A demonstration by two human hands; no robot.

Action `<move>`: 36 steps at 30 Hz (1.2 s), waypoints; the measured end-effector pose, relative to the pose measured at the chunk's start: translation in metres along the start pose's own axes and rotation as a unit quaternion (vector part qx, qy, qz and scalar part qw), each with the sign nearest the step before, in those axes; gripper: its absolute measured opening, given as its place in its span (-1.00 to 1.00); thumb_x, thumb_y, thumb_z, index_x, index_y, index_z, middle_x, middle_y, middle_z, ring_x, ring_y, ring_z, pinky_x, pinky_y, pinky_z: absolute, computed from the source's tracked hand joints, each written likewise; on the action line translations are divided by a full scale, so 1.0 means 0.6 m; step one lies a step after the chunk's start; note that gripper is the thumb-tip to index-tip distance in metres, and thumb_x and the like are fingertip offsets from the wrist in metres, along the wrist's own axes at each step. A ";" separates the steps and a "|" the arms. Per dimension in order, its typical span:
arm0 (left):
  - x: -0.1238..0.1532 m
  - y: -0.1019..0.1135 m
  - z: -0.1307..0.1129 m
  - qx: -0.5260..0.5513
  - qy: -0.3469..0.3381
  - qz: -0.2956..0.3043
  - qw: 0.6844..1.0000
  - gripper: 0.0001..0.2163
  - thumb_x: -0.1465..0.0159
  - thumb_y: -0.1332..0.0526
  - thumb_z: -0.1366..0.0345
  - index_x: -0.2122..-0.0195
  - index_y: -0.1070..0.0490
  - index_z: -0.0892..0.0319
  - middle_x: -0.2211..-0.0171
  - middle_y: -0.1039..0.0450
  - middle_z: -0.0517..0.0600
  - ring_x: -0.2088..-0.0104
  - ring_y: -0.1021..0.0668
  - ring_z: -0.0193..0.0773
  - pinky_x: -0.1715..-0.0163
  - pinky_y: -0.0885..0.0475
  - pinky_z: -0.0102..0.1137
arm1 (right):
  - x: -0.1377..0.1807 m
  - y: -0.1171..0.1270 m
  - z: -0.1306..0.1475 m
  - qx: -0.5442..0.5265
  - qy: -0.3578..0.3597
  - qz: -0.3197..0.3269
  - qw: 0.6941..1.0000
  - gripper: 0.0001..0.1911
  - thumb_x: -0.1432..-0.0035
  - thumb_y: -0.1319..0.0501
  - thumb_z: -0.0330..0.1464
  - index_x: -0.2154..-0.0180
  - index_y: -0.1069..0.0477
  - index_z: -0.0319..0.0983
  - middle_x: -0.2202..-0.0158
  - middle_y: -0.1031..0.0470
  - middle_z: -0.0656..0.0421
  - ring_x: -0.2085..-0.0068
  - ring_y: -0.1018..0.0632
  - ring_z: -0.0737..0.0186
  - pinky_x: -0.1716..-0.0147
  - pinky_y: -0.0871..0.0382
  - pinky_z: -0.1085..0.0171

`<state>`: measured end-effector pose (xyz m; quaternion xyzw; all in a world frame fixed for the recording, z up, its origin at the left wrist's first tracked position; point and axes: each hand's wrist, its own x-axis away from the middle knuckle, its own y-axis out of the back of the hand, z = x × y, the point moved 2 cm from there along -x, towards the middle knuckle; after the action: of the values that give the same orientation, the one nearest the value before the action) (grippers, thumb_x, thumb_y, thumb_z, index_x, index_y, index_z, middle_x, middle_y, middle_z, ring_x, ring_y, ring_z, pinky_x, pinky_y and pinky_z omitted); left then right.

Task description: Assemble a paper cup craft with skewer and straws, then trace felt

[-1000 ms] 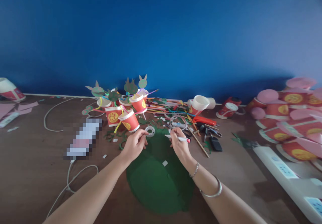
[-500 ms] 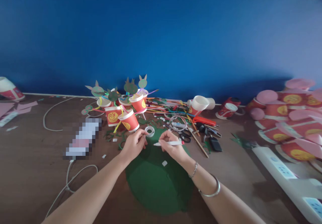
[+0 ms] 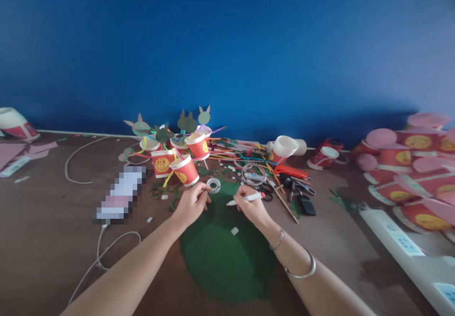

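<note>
A large round dark green felt piece (image 3: pixel 223 254) lies on the brown table in front of me. My left hand (image 3: pixel 192 204) rests at its far left edge, fingers curled and pinched against the felt. My right hand (image 3: pixel 250 204) holds a white pen (image 3: pixel 245 198) with a red end, its tip pointing left over the felt's far edge. A small white scrap (image 3: pixel 234 231) lies on the felt. A clear tape roll (image 3: pixel 213 185) sits just beyond my left hand.
Red paper cups with green cut-outs and coloured straws (image 3: pixel 179 157) stand behind the felt. Sticks, an orange cutter (image 3: pixel 289 170), scissors (image 3: pixel 265 192) and keys (image 3: pixel 305 204) clutter the right. A white power strip (image 3: pixel 408 247) and pink-topped cups (image 3: pixel 408 164) lie far right; a cable (image 3: pixel 106 249) runs left.
My right hand swung the pen from pointing right to pointing left and brought its tip toward the felt's far edge. My left hand stayed in place.
</note>
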<state>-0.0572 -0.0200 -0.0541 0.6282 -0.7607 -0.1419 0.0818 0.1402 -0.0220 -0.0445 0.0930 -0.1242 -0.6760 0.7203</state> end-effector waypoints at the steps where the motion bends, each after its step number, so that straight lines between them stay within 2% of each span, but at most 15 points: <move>1: 0.000 0.000 0.000 -0.002 -0.001 0.002 1.000 -0.86 -0.24 -0.05 0.30 0.23 -0.32 0.18 0.49 -0.46 -0.08 0.63 -0.48 -0.37 0.59 -0.36 -0.49 | 0.000 0.001 0.000 -0.002 -0.006 -0.005 1.000 -0.83 0.07 -0.11 -0.41 0.64 -0.19 -0.20 0.76 -0.28 0.32 0.69 -0.24 0.42 0.70 -0.05 0.42; 4: 0.002 0.000 -0.004 -0.024 -0.017 0.007 1.000 -0.86 -0.23 -0.07 0.31 0.22 -0.33 0.17 0.43 -0.51 -0.03 0.56 -0.51 -0.34 0.54 -0.38 -0.48 | 0.002 0.003 0.003 -0.015 -0.005 -0.023 1.000 -0.80 0.04 -0.09 -0.38 0.65 -0.17 -0.19 0.77 -0.23 0.33 0.70 -0.21 0.43 0.70 -0.05 0.41; 7: 0.004 0.000 -0.010 -0.074 -0.052 0.021 0.996 -0.85 -0.19 -0.10 0.37 0.22 -0.35 0.15 0.36 -0.55 0.00 0.45 -0.54 -0.30 0.42 -0.39 -0.45 | 0.009 0.003 0.012 -0.032 0.026 -0.044 0.998 -0.75 -0.02 -0.11 -0.32 0.64 -0.14 -0.17 0.77 -0.20 0.33 0.69 -0.22 0.41 0.68 -0.08 0.39; 10: 0.005 -0.002 -0.015 -0.119 -0.059 0.052 0.990 -0.82 -0.15 -0.11 0.42 0.22 -0.36 0.14 0.32 -0.56 -0.03 0.55 -0.46 -0.36 0.50 -0.33 -0.48 | 0.015 -0.003 0.017 -0.025 0.048 -0.006 0.999 -0.77 -0.01 -0.18 -0.28 0.57 -0.19 -0.18 0.70 -0.30 0.31 0.65 -0.28 0.39 0.66 -0.11 0.39; 12: 0.005 -0.003 -0.016 -0.129 -0.053 0.058 0.988 -0.81 -0.13 -0.10 0.44 0.22 -0.36 0.15 0.33 -0.55 -0.04 0.60 -0.40 -0.39 0.56 -0.27 -0.49 | 0.015 -0.010 0.015 -0.010 0.040 0.036 0.998 -0.78 0.00 -0.22 -0.28 0.55 -0.21 -0.18 0.66 -0.37 0.29 0.64 -0.31 0.39 0.65 -0.12 0.39; 15: 0.004 -0.003 -0.017 -0.135 -0.048 0.054 0.988 -0.79 -0.11 -0.10 0.46 0.22 -0.37 0.16 0.35 -0.55 -0.04 0.59 -0.39 -0.39 0.55 -0.26 -0.50 | 0.011 -0.017 0.008 0.015 0.016 0.063 0.998 -0.76 -0.01 -0.22 -0.29 0.57 -0.21 -0.18 0.65 -0.44 0.25 0.62 -0.36 0.37 0.65 -0.14 0.40; 27: 0.006 0.003 -0.027 -0.176 -0.041 0.099 0.979 -0.68 -0.07 -0.15 0.42 0.10 -0.39 0.18 0.53 -0.39 -0.13 0.59 -0.34 -0.37 0.53 -0.24 -0.50 | 0.011 -0.021 0.010 0.059 0.015 0.076 0.995 -0.75 0.00 -0.23 -0.29 0.58 -0.20 -0.19 0.65 -0.48 0.25 0.62 -0.41 0.36 0.66 -0.15 0.42; 36: 0.006 0.002 -0.025 -0.171 -0.043 0.099 0.979 -0.65 -0.06 -0.15 0.44 0.08 -0.38 0.16 0.37 -0.48 -0.06 0.57 -0.34 -0.39 0.53 -0.24 -0.49 | 0.011 -0.022 0.010 0.056 0.012 0.081 0.995 -0.76 0.02 -0.24 -0.30 0.58 -0.21 -0.19 0.66 -0.48 0.26 0.62 -0.43 0.35 0.67 -0.15 0.43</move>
<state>-0.0543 -0.0251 -0.0400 0.5200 -0.7862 -0.2880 0.1691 0.1261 -0.0292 -0.0424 0.1307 -0.1601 -0.6064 0.7678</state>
